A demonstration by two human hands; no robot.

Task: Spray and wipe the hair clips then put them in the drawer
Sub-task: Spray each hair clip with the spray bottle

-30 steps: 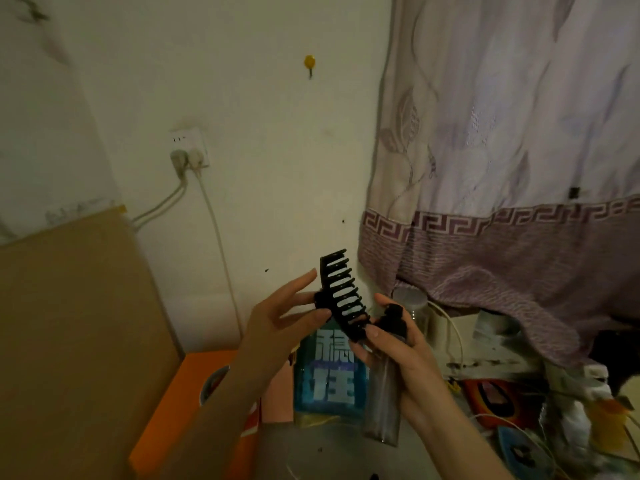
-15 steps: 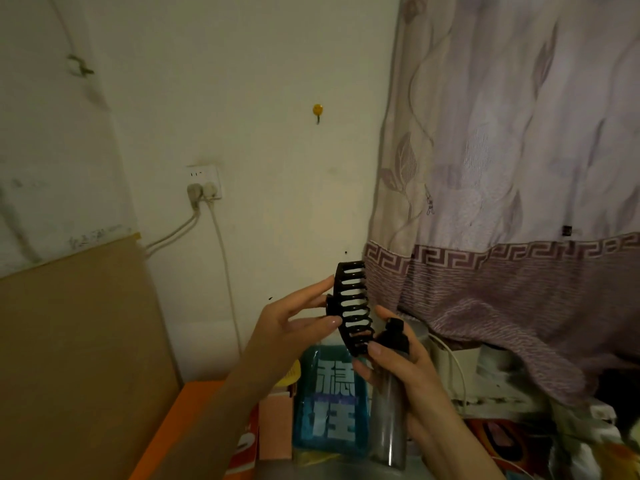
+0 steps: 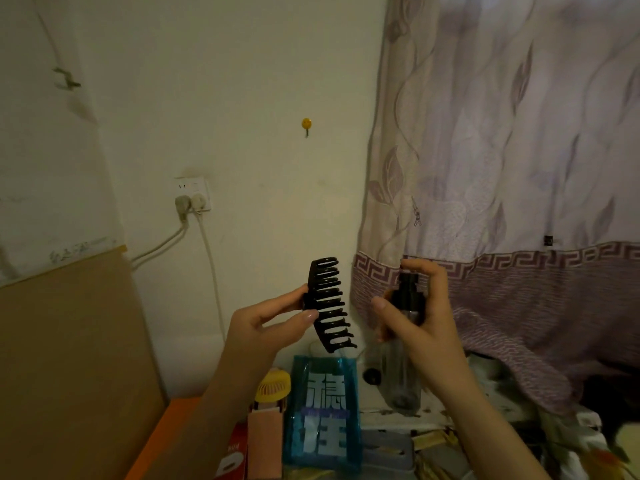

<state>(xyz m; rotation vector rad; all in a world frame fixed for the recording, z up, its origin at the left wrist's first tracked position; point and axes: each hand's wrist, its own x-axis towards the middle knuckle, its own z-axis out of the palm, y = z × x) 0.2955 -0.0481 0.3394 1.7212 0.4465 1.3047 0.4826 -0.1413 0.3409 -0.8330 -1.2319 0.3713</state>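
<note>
Head view: blue bag (image 3: 323, 410) reads "稳住" below hair clip (image 3: 329, 303).

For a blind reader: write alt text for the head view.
A person's left hand pinches a black claw hair clip upright while the right hand grips a clear spray bottle beside it, a finger on the black nozzle. Behind are a pale wall and a patterned curtain.

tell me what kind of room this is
Probably a lived-in bedroom or small home room, not a workshop. A patterned curtain hangs at the right, a wall socket holds two plugs, and a small yellow fan and a blue packet crowd the cluttered surface below.
</note>
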